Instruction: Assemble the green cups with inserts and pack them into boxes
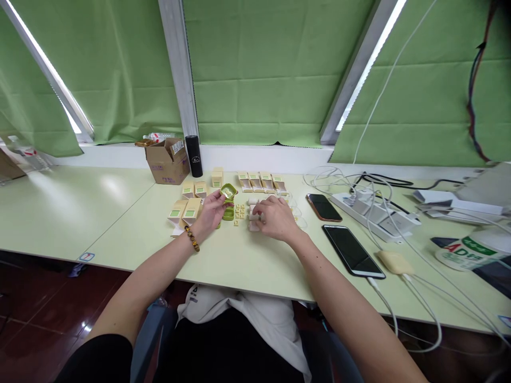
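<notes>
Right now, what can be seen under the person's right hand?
Under and beside the right hand, parts of several white pieces show on the table. The hand covers the rest, so their number is unclear.

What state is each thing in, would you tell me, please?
Left hand: holding a green container.
Green container: lifted.
Right hand: fingers curled at white cylinders; grip unclear.
Black bottle: upright.
Larger phone: screen dark, cable plugged in.
Smaller phone: screen dark.
Power strip: plugs inserted.
Green blinds: lowered.

blk short L slv [98,357], brn/yel bead bracelet [192,239]
</notes>
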Demonstrator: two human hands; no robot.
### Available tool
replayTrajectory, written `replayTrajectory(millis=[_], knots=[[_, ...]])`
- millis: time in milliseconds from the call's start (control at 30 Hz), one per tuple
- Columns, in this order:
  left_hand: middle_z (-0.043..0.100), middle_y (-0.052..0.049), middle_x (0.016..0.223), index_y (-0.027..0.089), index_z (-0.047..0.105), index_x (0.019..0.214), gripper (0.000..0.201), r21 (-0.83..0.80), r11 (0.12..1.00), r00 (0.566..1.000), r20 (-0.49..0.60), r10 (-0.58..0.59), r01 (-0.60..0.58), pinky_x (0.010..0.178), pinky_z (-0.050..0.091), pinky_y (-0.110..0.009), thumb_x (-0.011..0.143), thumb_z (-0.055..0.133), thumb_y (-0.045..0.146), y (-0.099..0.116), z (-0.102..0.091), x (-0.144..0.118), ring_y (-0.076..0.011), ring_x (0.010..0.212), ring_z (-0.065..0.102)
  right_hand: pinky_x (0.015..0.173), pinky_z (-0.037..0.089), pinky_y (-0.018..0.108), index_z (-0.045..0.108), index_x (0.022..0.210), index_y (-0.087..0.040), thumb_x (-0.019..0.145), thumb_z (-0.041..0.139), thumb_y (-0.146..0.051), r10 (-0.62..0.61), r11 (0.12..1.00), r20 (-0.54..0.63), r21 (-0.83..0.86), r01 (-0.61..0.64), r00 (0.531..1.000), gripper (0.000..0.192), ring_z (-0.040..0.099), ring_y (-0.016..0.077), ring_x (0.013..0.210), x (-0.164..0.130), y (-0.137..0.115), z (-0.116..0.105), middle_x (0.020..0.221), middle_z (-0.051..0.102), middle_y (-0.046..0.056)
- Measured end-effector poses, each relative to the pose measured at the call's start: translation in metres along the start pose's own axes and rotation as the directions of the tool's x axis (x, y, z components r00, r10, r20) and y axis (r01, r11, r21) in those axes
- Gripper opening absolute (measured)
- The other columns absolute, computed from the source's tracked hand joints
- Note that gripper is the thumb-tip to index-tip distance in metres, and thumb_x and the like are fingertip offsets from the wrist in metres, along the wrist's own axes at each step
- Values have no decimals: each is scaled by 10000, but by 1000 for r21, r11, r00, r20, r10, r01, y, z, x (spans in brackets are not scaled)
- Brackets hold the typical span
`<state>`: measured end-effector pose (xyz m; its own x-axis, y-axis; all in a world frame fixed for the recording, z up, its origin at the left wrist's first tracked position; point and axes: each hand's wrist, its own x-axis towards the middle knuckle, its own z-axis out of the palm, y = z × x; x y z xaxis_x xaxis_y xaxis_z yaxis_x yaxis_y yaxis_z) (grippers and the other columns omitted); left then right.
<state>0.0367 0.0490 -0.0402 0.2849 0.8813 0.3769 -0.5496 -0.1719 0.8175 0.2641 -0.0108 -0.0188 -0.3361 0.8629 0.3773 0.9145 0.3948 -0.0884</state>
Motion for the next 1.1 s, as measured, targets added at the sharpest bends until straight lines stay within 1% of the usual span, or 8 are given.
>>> replayTrajectory(millis=[367,533,600,667,733,833,933,1100], knots=[[750,-114,1137,198,740,1046,394,18,1000,1000,6,6,-6,854,550,-390,759,888,423,-1,0,-1,-251,1071,690,877,375,438,751,971,-172,818,682,-206,-125,983,72,-130,133,990,171,567,330,1081,-5,-5,7,1055,732,146],[749,-115,1100,195,747,1046,419,12,1000,1000,13,12,-12,836,540,-376,742,908,437,0,1,-1,-239,1031,684,915,420,460,731,990,-197,794,703,-216,-74,961,-72,263,90,995,199,588,328,1085,1,1,6,1079,723,120],[746,-113,1082,193,749,1034,425,19,1000,1000,13,17,-17,825,536,-370,736,917,444,0,1,-1,-234,1011,684,905,458,446,716,1003,-217,837,707,-312,11,795,-159,600,87,987,191,617,298,1048,4,3,7,1085,724,97],[742,-107,1076,191,754,1025,433,29,999,1000,11,25,-25,822,533,-361,724,929,449,0,1,-2,-224,986,681,824,495,405,711,1024,-236,851,734,-450,110,491,-158,867,85,981,276,644,261,949,7,4,10,1031,728,72],[741,-100,1070,187,763,1022,435,35,999,999,15,32,-33,821,529,-345,717,937,445,1,1,-2,-210,963,678,748,503,370,718,1037,-253,806,795,-541,185,197,-107,978,70,977,377,648,232,863,9,2,13,969,727,49],[745,-85,1048,188,778,1024,423,45,998,999,28,36,-37,819,526,-323,722,939,435,0,1,-2,-185,919,671,743,518,356,723,1028,-266,731,882,-523,226,-64,-52,996,68,973,424,666,226,869,9,-4,15,950,736,39],[747,-70,1022,187,786,1037,441,54,998,999,26,27,-29,818,529,-299,711,949,435,-2,1,-3,-166,897,664,772,548,360,715,1045,-272,705,921,-476,220,-170,-23,983,61,975,447,692,231,911,8,-12,15,949,747,35],[747,-72,1066,195,770,1121,491,97,995,999,31,-26,23,827,545,-297,731,941,439,-3,4,-5,-163,909,681,824,598,359,712,1040,-285,702,937,-470,247,-116,-54,990,85,967,446,675,196,898,6,-21,17,968,725,10]])
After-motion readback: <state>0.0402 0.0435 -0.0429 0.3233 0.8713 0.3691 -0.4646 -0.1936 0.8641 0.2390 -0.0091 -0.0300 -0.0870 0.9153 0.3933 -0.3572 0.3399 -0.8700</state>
